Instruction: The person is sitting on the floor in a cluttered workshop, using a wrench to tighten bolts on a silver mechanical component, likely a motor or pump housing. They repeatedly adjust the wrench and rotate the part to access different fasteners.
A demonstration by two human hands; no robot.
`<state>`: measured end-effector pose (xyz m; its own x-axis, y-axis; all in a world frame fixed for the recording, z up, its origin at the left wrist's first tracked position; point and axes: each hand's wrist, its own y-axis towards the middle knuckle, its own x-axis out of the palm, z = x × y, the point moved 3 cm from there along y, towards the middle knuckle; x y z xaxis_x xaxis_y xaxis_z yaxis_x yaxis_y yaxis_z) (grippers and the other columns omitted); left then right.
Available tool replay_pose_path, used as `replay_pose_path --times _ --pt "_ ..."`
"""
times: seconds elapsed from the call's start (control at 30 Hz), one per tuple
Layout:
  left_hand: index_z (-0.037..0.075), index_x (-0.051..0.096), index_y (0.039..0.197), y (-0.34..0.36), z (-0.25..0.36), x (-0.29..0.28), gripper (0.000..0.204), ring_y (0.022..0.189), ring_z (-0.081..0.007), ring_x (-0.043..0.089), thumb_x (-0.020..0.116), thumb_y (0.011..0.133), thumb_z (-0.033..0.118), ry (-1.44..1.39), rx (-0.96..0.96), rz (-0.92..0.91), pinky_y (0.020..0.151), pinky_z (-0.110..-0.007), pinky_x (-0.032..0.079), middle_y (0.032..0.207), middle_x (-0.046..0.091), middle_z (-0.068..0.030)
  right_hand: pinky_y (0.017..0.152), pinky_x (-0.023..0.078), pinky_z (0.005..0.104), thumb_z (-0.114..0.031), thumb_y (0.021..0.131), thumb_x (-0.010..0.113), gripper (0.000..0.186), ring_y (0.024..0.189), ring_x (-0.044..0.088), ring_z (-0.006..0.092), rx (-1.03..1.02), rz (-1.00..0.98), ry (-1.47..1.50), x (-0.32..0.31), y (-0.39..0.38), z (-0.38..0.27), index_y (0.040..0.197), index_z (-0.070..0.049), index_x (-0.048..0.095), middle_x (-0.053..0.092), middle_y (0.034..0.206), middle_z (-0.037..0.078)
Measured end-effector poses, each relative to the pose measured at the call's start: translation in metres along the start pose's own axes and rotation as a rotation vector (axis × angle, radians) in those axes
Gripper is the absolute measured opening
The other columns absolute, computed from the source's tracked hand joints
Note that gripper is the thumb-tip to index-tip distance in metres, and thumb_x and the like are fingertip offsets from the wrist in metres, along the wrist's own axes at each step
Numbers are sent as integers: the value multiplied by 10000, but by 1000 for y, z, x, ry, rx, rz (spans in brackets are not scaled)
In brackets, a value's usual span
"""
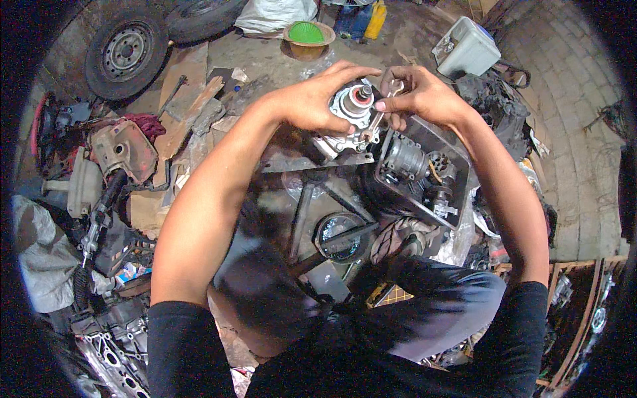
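A silver metal pump-like part with a round collar and a central shaft stands in front of me, its shaft pointing up. My left hand wraps round its left side, thumb on the front and fingers over the far edge. On the other side, my right hand grips a small wrench between thumb and fingers. The wrench slants down along the part's right side, its lower jaw at the flange. Whether that jaw sits on a bolt I cannot tell. Beneath the part lies a metal plate or bar.
Close on the right, a grey bin holds a cylindrical metal unit and other parts. A round dark pan lies nearer me. Wheels, a green-topped bowl and a white container stand farther off; engine parts lie left.
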<state>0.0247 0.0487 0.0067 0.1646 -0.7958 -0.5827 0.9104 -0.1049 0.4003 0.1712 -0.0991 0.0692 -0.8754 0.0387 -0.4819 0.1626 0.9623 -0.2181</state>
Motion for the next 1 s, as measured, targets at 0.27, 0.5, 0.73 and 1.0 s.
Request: replay_pose_path --times 0.27,0.5,0.73,1.0 --pt "109 424 1527 -5 -3 -1 1012 1434 -357 378 880 643 289 78 57 -1 1224 -460 274 1475 442 -182 601 538 299 -82 904 756 191 686 660 140 -29 261 -142 11 -64 -18 861 -7 586 660 755 66" --pt "58 697 1025 -8 72 -15 418 1327 -315 500 897 691 211 268 161 208 1141 -418 386 1314 551 -132 529 497 286 -91 903 760 188 597 628 140 5 605 99 8 -145 42 886 -17 589 689 825 98" --pt "272 838 1010 -24 68 24 333 1361 -332 473 887 693 180 449 33 170 1153 -439 377 1446 504 -128 514 438 286 -181 909 766 225 562 578 129 138 826 342 6 -154 101 917 -17 611 704 846 89" --pt "201 848 906 -23 66 38 282 1419 -340 427 911 632 193 439 -35 226 1182 -444 350 1505 438 -154 519 426 266 -124 921 737 181 542 556 112 37 627 477 31 -152 80 890 -29 586 695 786 94"
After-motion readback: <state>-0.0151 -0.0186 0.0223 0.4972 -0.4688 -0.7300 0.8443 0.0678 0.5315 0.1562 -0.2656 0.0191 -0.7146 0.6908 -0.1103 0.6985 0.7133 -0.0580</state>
